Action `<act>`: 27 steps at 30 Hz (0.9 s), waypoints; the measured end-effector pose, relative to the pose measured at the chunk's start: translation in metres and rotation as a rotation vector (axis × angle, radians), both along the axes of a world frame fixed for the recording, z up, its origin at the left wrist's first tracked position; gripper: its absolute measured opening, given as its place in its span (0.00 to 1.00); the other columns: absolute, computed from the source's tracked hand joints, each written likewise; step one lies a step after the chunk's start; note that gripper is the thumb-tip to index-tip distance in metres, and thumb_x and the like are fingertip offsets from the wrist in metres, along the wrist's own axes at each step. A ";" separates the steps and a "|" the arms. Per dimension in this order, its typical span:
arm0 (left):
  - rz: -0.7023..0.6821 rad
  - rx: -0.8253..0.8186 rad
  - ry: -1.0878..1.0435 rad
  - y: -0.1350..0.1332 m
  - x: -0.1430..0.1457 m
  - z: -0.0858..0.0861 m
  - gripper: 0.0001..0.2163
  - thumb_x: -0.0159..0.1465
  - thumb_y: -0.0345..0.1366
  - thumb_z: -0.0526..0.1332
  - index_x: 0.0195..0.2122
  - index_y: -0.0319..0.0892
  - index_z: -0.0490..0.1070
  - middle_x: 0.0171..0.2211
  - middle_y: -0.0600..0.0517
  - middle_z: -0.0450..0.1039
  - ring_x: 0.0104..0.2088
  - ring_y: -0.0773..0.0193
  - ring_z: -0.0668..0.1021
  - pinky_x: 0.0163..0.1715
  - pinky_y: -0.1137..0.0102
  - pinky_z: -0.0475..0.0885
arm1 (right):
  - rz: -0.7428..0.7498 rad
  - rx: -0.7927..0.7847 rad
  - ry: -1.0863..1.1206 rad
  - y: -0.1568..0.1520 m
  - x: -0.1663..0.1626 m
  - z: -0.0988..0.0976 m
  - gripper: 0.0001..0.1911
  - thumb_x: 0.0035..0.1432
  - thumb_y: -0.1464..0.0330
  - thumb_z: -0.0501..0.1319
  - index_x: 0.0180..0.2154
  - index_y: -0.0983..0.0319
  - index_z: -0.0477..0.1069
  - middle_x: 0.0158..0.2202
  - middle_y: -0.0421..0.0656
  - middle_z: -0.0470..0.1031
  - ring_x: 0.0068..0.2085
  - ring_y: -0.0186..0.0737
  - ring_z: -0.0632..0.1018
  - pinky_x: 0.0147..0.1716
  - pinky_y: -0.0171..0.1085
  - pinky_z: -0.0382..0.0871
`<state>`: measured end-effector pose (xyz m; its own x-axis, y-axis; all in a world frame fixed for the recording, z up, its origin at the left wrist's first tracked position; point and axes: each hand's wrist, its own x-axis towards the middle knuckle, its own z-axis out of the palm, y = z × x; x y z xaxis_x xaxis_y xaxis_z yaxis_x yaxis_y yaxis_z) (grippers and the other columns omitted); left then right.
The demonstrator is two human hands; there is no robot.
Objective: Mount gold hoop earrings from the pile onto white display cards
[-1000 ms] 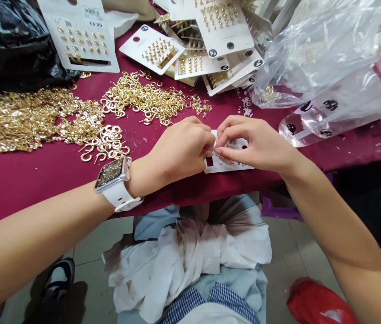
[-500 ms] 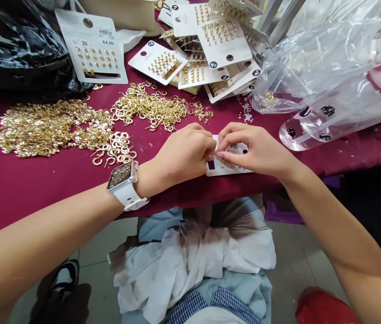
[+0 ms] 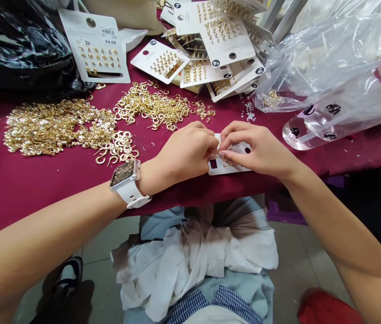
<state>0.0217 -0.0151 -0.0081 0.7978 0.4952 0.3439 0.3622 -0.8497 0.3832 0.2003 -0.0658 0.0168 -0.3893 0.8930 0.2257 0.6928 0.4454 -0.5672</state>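
Note:
A white earring card (image 3: 222, 169) lies near the table's front edge, partly covered by my two hands. My left hand (image 3: 190, 150), with a watch on its wrist, is closed at the card's left end; its fingertips are hidden. My right hand (image 3: 253, 146) reaches over the card from the right, thumb and index finger pinched together against the left fingertips. Whatever the fingers hold is too small to make out. Gold pieces show on the card beneath the right hand. Beyond the hands are a heap of gold hooks (image 3: 153, 105) and a smaller group of hooks (image 3: 119, 147).
A pile of small gold pieces (image 3: 51, 128) lies at left, before a black plastic bag (image 3: 18, 54). A priced earring card (image 3: 97, 49) leans behind. More filled cards (image 3: 227, 40) are stacked at the back. Clear plastic bags (image 3: 311, 67) and a clear bottle (image 3: 332, 119) occupy the right.
The whole view has shifted slightly, so things sit a little further right. Both hands keep nearly the same pose over the card.

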 end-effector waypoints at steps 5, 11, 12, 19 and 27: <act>0.013 0.011 0.010 0.000 0.000 0.000 0.07 0.49 0.21 0.55 0.19 0.38 0.68 0.23 0.53 0.71 0.33 0.63 0.72 0.31 0.70 0.65 | -0.001 0.022 0.002 -0.001 0.001 -0.002 0.04 0.52 0.72 0.61 0.27 0.60 0.73 0.35 0.42 0.74 0.36 0.37 0.75 0.41 0.39 0.69; 0.015 0.010 0.014 -0.001 0.000 0.001 0.07 0.50 0.22 0.56 0.18 0.39 0.67 0.21 0.53 0.68 0.32 0.63 0.72 0.30 0.71 0.64 | 0.000 0.015 0.005 0.000 0.001 -0.001 0.04 0.51 0.72 0.61 0.26 0.61 0.73 0.34 0.42 0.74 0.36 0.36 0.75 0.40 0.37 0.69; 0.017 0.009 0.015 -0.001 0.000 0.001 0.07 0.50 0.22 0.56 0.19 0.39 0.67 0.21 0.53 0.68 0.32 0.63 0.72 0.30 0.71 0.63 | -0.001 0.013 0.003 0.000 0.000 -0.001 0.04 0.51 0.72 0.61 0.26 0.61 0.73 0.34 0.42 0.74 0.36 0.36 0.75 0.40 0.37 0.69; 0.020 0.012 0.010 -0.001 0.000 0.000 0.08 0.50 0.22 0.55 0.19 0.39 0.67 0.23 0.53 0.70 0.33 0.63 0.72 0.31 0.70 0.65 | -0.023 0.006 -0.026 0.000 -0.002 -0.002 0.04 0.50 0.72 0.61 0.25 0.61 0.73 0.34 0.42 0.75 0.36 0.38 0.75 0.41 0.38 0.69; 0.011 0.010 0.018 0.000 0.000 0.000 0.07 0.49 0.22 0.55 0.19 0.39 0.68 0.23 0.52 0.70 0.32 0.62 0.73 0.30 0.69 0.65 | -0.050 -0.118 -0.206 0.005 -0.004 0.018 0.06 0.50 0.72 0.60 0.27 0.60 0.76 0.33 0.41 0.76 0.35 0.38 0.76 0.37 0.38 0.68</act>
<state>0.0219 -0.0155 -0.0084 0.7985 0.5006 0.3344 0.3781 -0.8493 0.3684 0.1963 -0.0607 0.0352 -0.3713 0.9277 0.0388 0.8186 0.3468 -0.4578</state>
